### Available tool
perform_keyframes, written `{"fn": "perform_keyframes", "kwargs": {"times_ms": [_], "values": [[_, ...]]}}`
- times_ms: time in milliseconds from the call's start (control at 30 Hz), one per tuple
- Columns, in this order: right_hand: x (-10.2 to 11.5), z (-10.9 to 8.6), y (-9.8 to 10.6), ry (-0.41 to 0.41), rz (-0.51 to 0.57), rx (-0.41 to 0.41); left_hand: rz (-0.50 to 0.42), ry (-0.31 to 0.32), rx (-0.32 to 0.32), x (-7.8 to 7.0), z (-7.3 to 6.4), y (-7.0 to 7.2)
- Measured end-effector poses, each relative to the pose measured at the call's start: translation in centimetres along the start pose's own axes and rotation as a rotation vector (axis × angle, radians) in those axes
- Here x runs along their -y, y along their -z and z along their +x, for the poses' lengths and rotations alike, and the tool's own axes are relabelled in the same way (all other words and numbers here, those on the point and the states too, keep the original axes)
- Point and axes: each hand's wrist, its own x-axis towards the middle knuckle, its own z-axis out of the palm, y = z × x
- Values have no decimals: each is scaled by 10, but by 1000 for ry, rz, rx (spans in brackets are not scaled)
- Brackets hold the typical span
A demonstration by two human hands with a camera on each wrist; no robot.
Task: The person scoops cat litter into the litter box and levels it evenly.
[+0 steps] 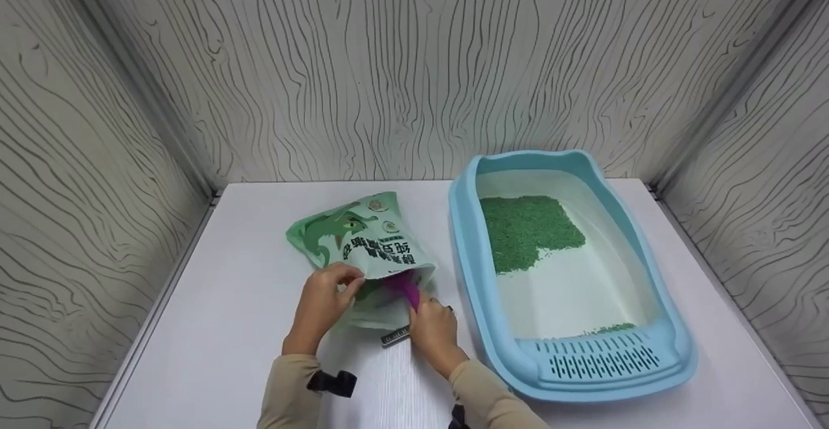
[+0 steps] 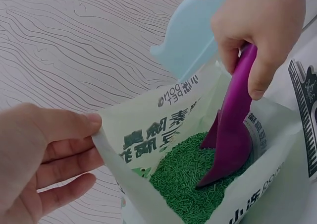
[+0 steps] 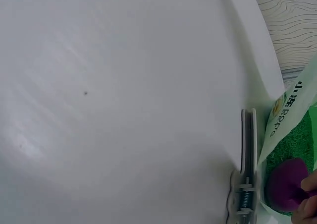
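Gripping the handle of a purple scoop (image 2: 233,130) with the right hand (image 1: 435,332) and pinching the rim of a pale green bag (image 1: 369,241) with the left hand (image 1: 327,296). Finding the scoop inside the bag's mouth, with its blade down against green pellets (image 2: 178,167); finding the bag on the desk (image 1: 227,299), to the left of a blue tray (image 1: 467,221). Judging the scoop light, stiff and hard to damage, probably moulded plastic, perhaps a little slippery along its smooth handle. Calls for a firm hold on the handle, clear of the blade, and for level carrying if loaded, given loose pellets liable to spill. Judging the bag soft-walled and prone to fold, yet weighted by its contents; best held at the rim to keep the mouth spread. Comparing views: from the head, noting the whole tray, with a patch of granules (image 1: 528,228) toward its far end; from the left wrist, noting the bag's interior and the blade's contact with the pellets, largely hidden from the head; from the right wrist, noting a spring on the clip (image 3: 246,182) beside the bag, not discernible from the head. Cannot confirm any load in the scoop.
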Motion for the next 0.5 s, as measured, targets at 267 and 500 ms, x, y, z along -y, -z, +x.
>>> {"fn": "perform_keyframes", "kwargs": {"times_ms": [267, 500], "values": [[-5, -6, -6, -78, 6, 83, -15, -11, -6, 2, 0, -1], [-10, -8, -9, -102, 20, 117, -28, 0, 3, 2, 0, -1]]}}
